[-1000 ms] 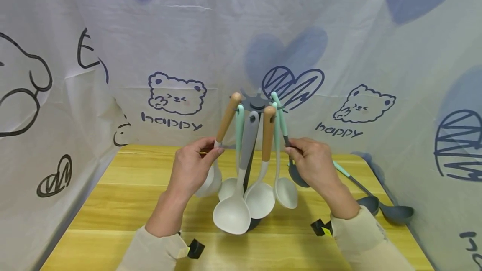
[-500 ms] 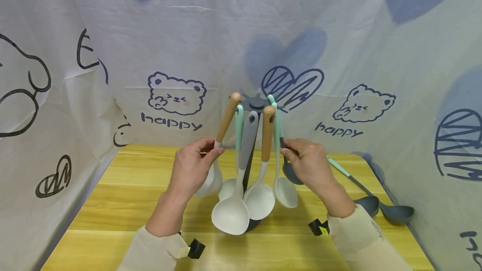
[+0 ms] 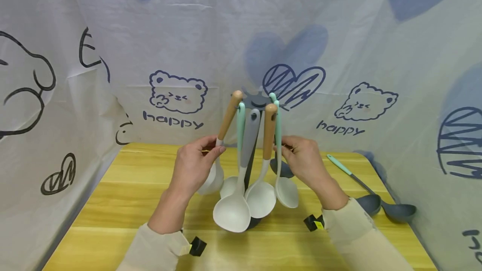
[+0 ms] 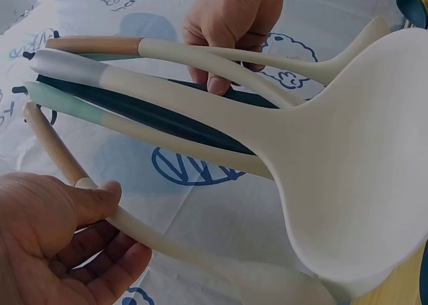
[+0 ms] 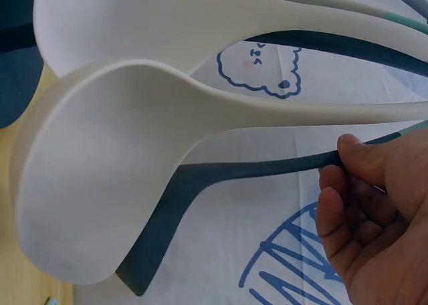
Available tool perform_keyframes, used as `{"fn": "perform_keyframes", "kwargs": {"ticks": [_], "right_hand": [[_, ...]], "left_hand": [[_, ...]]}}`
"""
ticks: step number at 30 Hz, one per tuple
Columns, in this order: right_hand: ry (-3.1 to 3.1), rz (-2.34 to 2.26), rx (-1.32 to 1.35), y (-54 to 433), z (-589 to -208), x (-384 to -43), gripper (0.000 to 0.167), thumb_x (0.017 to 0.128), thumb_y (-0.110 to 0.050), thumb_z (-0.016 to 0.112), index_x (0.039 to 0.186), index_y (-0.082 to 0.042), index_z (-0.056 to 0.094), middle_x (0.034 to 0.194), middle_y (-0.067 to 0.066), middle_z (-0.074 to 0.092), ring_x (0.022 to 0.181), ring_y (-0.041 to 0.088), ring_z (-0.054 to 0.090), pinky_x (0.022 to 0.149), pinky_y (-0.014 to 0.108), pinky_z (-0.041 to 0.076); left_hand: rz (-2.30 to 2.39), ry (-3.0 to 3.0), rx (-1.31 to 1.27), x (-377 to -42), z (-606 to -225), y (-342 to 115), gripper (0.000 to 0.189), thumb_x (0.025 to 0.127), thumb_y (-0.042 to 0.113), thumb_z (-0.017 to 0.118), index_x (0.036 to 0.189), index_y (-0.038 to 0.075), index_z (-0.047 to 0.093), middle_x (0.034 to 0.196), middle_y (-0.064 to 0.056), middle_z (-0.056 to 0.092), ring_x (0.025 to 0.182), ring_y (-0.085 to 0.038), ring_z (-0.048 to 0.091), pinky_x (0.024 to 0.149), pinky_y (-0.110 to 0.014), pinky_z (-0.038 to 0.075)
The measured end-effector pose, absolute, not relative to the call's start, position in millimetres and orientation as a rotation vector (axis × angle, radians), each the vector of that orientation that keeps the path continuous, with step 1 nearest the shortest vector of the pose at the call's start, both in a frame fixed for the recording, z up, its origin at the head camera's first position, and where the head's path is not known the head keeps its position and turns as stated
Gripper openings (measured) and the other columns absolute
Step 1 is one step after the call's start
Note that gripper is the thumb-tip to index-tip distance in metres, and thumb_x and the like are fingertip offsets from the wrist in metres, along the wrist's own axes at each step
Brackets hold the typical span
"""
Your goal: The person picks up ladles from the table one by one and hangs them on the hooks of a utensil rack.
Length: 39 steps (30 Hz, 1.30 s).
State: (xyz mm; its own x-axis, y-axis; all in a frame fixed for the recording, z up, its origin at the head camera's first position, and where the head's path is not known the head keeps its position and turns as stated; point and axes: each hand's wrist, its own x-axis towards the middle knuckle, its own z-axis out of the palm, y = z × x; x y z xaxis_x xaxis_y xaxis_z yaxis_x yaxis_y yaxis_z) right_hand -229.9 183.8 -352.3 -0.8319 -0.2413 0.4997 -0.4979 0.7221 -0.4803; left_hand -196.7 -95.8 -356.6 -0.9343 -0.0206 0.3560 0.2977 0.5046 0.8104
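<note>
A dark utensil rack (image 3: 257, 101) stands mid-table with several ladles hanging round its top. My left hand (image 3: 193, 164) pinches the neck of a wooden-handled white ladle (image 3: 229, 117) on the rack's left side. On the right side, my right hand (image 3: 306, 158) pinches the shaft of a dark grey ladle (image 5: 267, 168) with a mint handle; its top is up at the rack, though whether it hangs on a hook I cannot tell. In front hang a grey-handled white ladle (image 3: 232, 214), a second wooden-handled one (image 3: 260, 200) and a mint-handled white ladle (image 3: 287, 193).
Two dark grey ladles lie on the wooden table (image 3: 113, 204) at the right; one (image 3: 399, 211) has a mint handle, the other (image 3: 370, 205) is partly behind the right sleeve. A printed white cloth (image 3: 226, 45) hangs behind and along both sides.
My right hand has moved left with the dark grey ladle, bringing it closer to the rack and partly behind the mint-handled white ladle. My left hand keeps its place.
</note>
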Motion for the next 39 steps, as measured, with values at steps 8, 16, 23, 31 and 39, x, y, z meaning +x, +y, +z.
{"fn": "perform_keyframes", "kwargs": {"ticks": [8, 16, 23, 31, 39], "right_hand": [[-2.550, 0.917, 0.557, 180.4, -354.7, -232.2, 0.008, 0.097, -0.011, 0.077, 0.094, -0.005, 0.080, 0.079, 0.006, 0.074, 0.060, 0.015, 0.054, 0.053, 0.027, 0.046], [-2.556, 0.970, 0.525, 188.7, -355.2, -220.1, 0.016, 0.102, -0.016, 0.072, 0.113, -0.009, 0.082, 0.094, 0.006, 0.078, 0.079, 0.018, 0.065, 0.065, 0.032, 0.051], [-2.385, 0.952, 0.490, 194.6, -358.7, -207.1, 0.014, 0.101, -0.010, 0.072, 0.110, -0.006, 0.082, 0.098, 0.008, 0.079, 0.076, 0.016, 0.066, 0.067, 0.025, 0.055], [-2.167, 1.034, 0.521, 188.6, -362.3, -192.1, 0.006, 0.097, -0.005, 0.076, 0.099, -0.004, 0.081, 0.079, 0.004, 0.071, 0.065, 0.008, 0.054, 0.059, 0.013, 0.044], [-2.174, 1.079, 0.520, 177.9, -364.1, -184.9, 0.011, 0.093, -0.006, 0.080, 0.104, -0.004, 0.080, 0.092, 0.004, 0.076, 0.074, 0.008, 0.060, 0.063, 0.015, 0.050]], "left_hand": [[-1.389, -2.396, -0.195, -195.3, -356.5, -93.2, 0.036, 0.098, 0.016, 0.077, 0.132, 0.008, 0.071, 0.117, -0.009, 0.076, 0.108, -0.026, 0.073, 0.092, -0.042, 0.063], [-1.136, -2.055, -0.389, -179.5, -367.2, -68.5, 0.027, 0.093, 0.005, 0.079, 0.117, 0.001, 0.067, 0.102, -0.014, 0.070, 0.089, -0.024, 0.070, 0.078, -0.034, 0.063], [-1.378, -2.255, -0.404, -175.2, -368.6, -56.8, 0.024, 0.100, 0.005, 0.070, 0.123, 0.007, 0.074, 0.114, -0.007, 0.079, 0.099, -0.019, 0.077, 0.085, -0.032, 0.064], [-1.688, -2.451, -0.434, -185.4, -372.5, -57.9, 0.047, 0.098, -0.001, 0.061, 0.144, 0.005, 0.061, 0.138, -0.012, 0.068, 0.126, -0.027, 0.067, 0.103, -0.036, 0.058], [-1.802, -2.541, -0.527, -196.3, -374.0, -57.5, 0.043, 0.096, 0.000, 0.066, 0.138, 0.009, 0.065, 0.126, -0.013, 0.072, 0.118, -0.029, 0.070, 0.098, -0.041, 0.061]]}}
